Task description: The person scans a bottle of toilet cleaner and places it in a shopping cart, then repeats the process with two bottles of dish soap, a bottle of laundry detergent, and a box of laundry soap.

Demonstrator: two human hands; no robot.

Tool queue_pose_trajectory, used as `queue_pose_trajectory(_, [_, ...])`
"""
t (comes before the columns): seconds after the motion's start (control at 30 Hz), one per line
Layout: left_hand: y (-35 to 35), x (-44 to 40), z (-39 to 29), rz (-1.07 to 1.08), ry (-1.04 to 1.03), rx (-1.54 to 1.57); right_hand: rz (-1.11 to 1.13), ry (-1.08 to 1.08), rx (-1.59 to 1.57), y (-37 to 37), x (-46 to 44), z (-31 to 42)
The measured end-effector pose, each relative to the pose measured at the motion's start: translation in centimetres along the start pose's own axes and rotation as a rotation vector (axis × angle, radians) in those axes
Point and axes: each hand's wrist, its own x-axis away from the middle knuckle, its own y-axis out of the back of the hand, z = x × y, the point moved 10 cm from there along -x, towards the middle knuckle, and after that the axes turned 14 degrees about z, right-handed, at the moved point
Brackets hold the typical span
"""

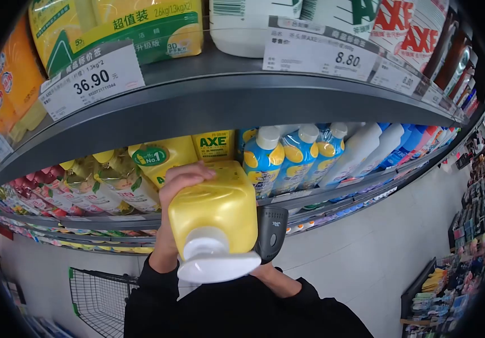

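My left hand (pixel 183 183) is closed around the side of a yellow pump bottle (pixel 214 205). The bottle is tilted, its white pump head (pixel 217 266) pointing towards me and its base towards the shelf. To its right is a dark grey handheld scanner (pixel 272 234), just above my right wrist (pixel 279 281). The bottle hides most of my right hand, whose fingers do not show; the scanner appears to be in it. Behind the bottle, yellow AXE packs (pixel 214 143) stand on the shelf, beside blue bottles with white caps (pixel 265 155).
An upper shelf edge (pixel 208 93) with price tags (pixel 96 79) runs across above my hands. Clear-yellow bottles (pixel 121 177) line the shelf at left. A wire shopping cart (pixel 101 298) stands at lower left. Beyond the tiled floor (pixel 355 259), more stocked shelves (pixel 473 225) rise at right.
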Motion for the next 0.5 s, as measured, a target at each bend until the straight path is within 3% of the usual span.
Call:
queue_pose_trajectory(0.13, [-0.1, 0.3, 1.5, 0.082, 0.083, 0.077, 0.004, -0.063, 0.008, 0.1, -0.3, -0.9])
queue_pose_trajectory(0.2, [-0.7, 0.5, 2.4, 0.139, 0.232, 0.065, 0.019, 0.090, 0.126, 0.5, -1.7, 1.7])
queue_pose_trajectory(0.27, [-0.9, 0.2, 1.6, 0.113, 0.213, 0.057, 0.041, 0.123, 0.088, 0.7, -2.2, 1.9])
queue_pose_trajectory(0.4, [-0.1, -1.0, 0.5, 0.078, 0.266, -0.085, 0.038, 0.141, 0.102, 0.9, -2.0, 1.2])
queue_pose_trajectory(0.5, [-0.2, -1.6, 0.3, 0.159, 0.364, -0.376, 0.089, 0.158, 0.283, 0.5, -2.1, 1.9])
